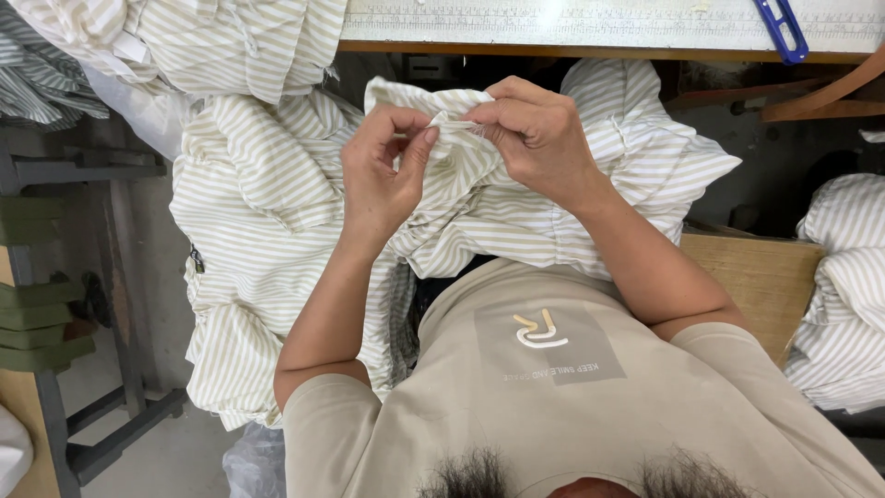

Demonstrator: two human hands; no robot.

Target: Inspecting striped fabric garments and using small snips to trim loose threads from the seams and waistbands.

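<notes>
a big pile of striped cloth point(267, 231), cream with tan lines, lay over the person's lap and hung down toward the floor on the left. more of the same striped cloth sat in a heap at the top left point(175, 41) and in another heap on the right point(843, 295). a long bench point(590, 28) ran across the top, and a small blue clip tool point(782, 28) lay on it, well away from the hands.

both hands were up in the middle, close together. the left hand point(383, 175) had its grip closed on a small folded bit of the striped cloth point(452, 124), thumb against fingers. the right hand point(535, 138) was pinching the same folded bit from the other side, its grip closed too. the two hands nearly touched there. something small and pale seemed to be in the pinch, but it was too small to tell what it was.

what could go wrong, i think: the pile was heavy and hung low, so its weight could tug the little fold out of the pinch. the cloth was soft and full of folds, so the fingers could catch two layers and not just one. a hard pull could tear a thread or wrinkle the fold. the hanging part could also slide off the lap onto the floor and get dirty.
</notes>
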